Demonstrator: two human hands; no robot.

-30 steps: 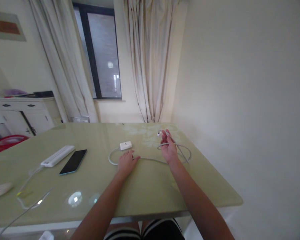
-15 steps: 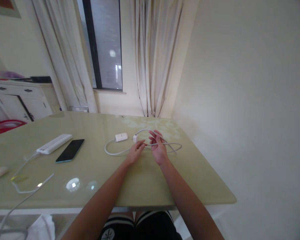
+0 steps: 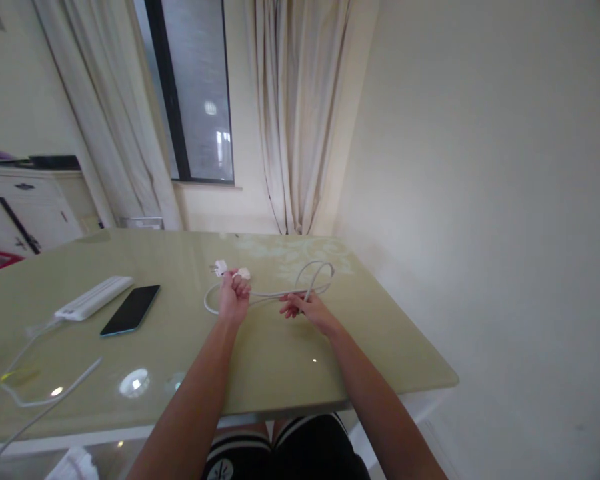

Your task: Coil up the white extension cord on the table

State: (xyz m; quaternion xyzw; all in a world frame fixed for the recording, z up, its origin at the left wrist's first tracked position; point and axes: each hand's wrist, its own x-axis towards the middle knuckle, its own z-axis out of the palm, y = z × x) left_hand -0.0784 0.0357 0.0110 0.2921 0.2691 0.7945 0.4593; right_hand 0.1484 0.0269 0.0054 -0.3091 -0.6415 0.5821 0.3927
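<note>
My left hand [image 3: 234, 300] is closed at the white plug [image 3: 221, 267], whose prongs point left just above my fingers. A white block [image 3: 243, 273] at the cord's other end lies right behind that hand and is partly hidden by it. My right hand [image 3: 314, 311] pinches the pale grey cord [image 3: 267, 295] between thumb and fingers. From there the cord rises in loose loops [image 3: 325, 270] behind and above the right hand. A further bend of it curves on the table to the left of my left hand.
On the left of the glossy green table [image 3: 380, 347] lie a black phone [image 3: 131, 311] and a white power strip [image 3: 95, 299]. The strip's white cable [image 3: 45, 403] runs over the front edge. A wall [image 3: 480, 200] borders the table's right side.
My left hand has moved left and now has the plug, drawn over beside the white block. My right hand has turned palm-down and lowered slightly, with the cord's loops standing up behind it.
</note>
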